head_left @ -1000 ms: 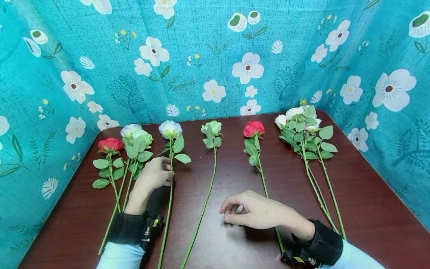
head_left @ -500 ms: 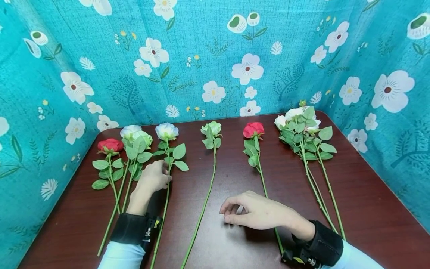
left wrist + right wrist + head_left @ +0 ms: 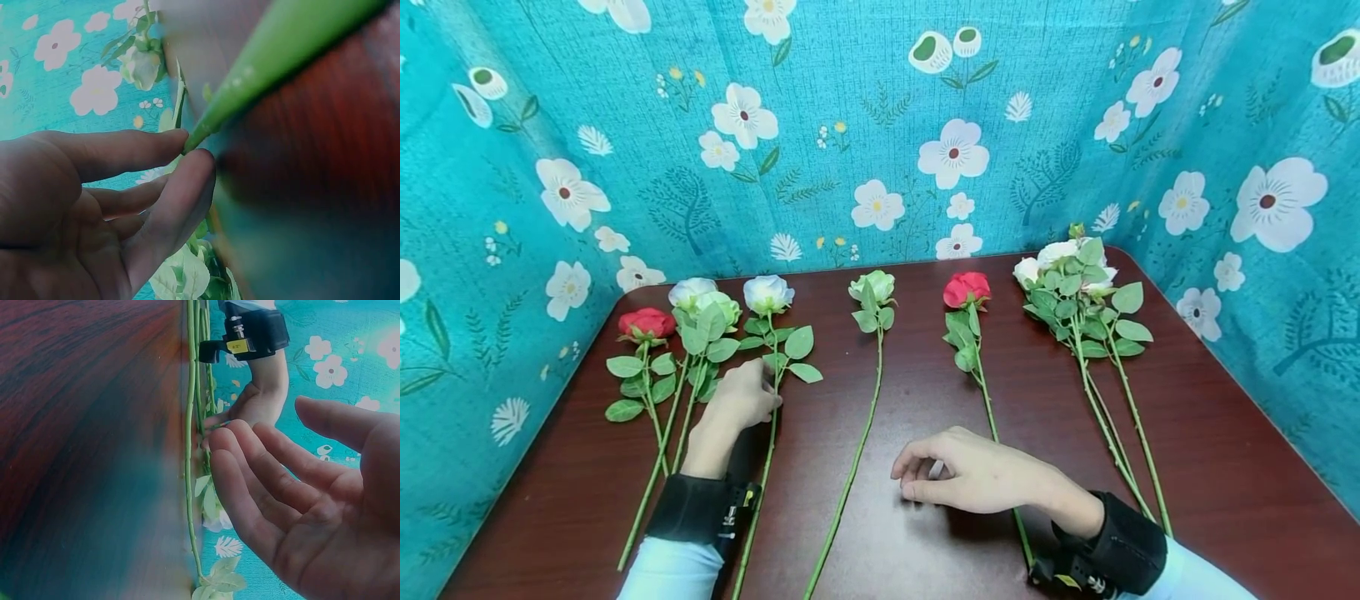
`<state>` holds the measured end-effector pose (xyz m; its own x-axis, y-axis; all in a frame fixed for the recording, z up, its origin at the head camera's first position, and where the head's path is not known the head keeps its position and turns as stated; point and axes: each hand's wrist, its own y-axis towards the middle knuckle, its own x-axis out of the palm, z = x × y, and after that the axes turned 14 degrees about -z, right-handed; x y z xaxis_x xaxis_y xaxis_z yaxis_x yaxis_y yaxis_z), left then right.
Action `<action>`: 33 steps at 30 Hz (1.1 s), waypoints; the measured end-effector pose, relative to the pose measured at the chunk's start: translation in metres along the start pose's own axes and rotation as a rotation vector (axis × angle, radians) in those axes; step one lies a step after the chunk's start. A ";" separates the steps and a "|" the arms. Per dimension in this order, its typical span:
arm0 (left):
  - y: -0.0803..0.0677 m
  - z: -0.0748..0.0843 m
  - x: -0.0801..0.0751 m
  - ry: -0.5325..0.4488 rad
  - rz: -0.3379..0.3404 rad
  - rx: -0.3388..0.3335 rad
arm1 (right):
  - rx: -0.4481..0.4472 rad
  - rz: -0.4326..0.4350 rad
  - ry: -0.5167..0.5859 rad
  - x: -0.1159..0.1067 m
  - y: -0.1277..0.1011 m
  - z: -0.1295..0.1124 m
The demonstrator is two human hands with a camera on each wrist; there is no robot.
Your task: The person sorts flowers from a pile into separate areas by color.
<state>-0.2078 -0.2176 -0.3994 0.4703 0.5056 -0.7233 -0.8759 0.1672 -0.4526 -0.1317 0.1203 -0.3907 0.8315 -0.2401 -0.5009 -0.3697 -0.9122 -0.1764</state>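
My left hand (image 3: 745, 398) pinches the green stem of a pale blue rose (image 3: 768, 294) just below its leaves. In the left wrist view, thumb and index fingertip meet at the stem (image 3: 244, 78). The rose lies on the dark wooden table (image 3: 917, 379), left of a single light green rose (image 3: 872, 286). My right hand (image 3: 973, 469) hovers over the table with loosely bent fingers and holds nothing. Beneath its wrist runs the stem of a red rose (image 3: 967, 288).
On the left lie another red rose (image 3: 647, 323), a second pale blue rose (image 3: 691, 292) and a green rose (image 3: 718, 308), stems crossing. White roses (image 3: 1060, 258) lie bunched on the right. A blue flowered cloth (image 3: 820, 125) hangs behind and beside the table.
My left hand has shifted the pale blue rose left, towards the group there, with its stem swinging left too. Over the last half second it moved only slightly. The right hand stays still.
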 end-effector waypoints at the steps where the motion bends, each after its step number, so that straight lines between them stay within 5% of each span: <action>1: 0.000 0.000 0.000 0.003 0.001 0.003 | -0.001 0.000 -0.002 0.000 0.000 0.000; 10: -0.003 -0.005 -0.005 -0.052 0.069 0.010 | -0.003 0.000 -0.008 0.000 -0.001 0.001; 24: -0.016 -0.020 -0.029 0.042 0.232 0.007 | -0.010 -0.002 -0.030 -0.003 0.000 0.000; 33: -0.022 -0.037 -0.040 0.043 0.280 -0.055 | 0.000 0.001 -0.022 -0.004 -0.002 0.001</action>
<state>-0.2029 -0.2731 -0.3797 0.2162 0.4887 -0.8452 -0.9657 -0.0203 -0.2587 -0.1348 0.1231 -0.3891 0.8217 -0.2339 -0.5197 -0.3709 -0.9119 -0.1760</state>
